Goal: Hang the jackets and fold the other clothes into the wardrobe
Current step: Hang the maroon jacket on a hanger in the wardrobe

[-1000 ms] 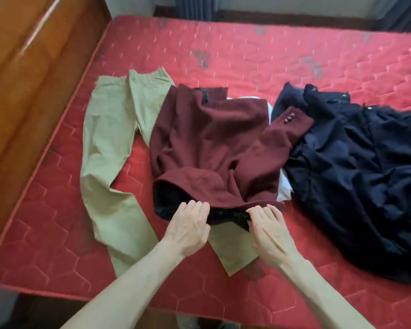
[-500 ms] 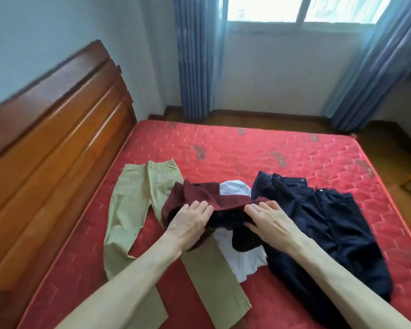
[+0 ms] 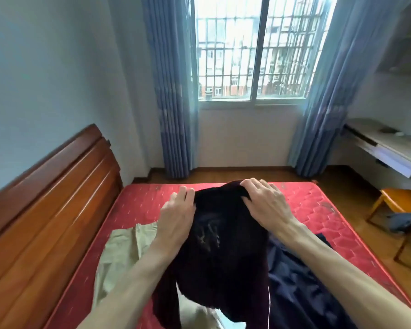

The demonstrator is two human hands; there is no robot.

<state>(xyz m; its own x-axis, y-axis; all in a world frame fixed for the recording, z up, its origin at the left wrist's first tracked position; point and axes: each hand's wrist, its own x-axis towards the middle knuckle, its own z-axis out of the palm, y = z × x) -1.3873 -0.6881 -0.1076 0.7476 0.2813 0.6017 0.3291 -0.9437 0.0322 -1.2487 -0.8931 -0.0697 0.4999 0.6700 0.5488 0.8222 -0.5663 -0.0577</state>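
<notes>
I hold a maroon jacket [image 3: 223,252] up in the air above the red mattress [image 3: 140,203]. My left hand [image 3: 178,217] grips its upper left edge and my right hand [image 3: 266,205] grips the upper right edge, fingers curled over the cloth. The jacket hangs down between my forearms, dark lining facing me. Khaki trousers [image 3: 124,252] lie flat on the mattress to the left. A dark navy garment [image 3: 301,293] lies on the right, partly hidden behind my right arm. A bit of white cloth [image 3: 190,307] shows under the jacket's lower edge.
A wooden headboard [image 3: 45,210] runs along the left of the bed. Beyond the bed are a barred window [image 3: 252,48] with blue curtains [image 3: 171,91]. At the right stand a desk [image 3: 384,148] and an orange wooden chair [image 3: 403,210] with dark cloth on it.
Both hands have lifted the maroon jacket off the mattress and up in front of me. My view has tilted up from the bed to the window.
</notes>
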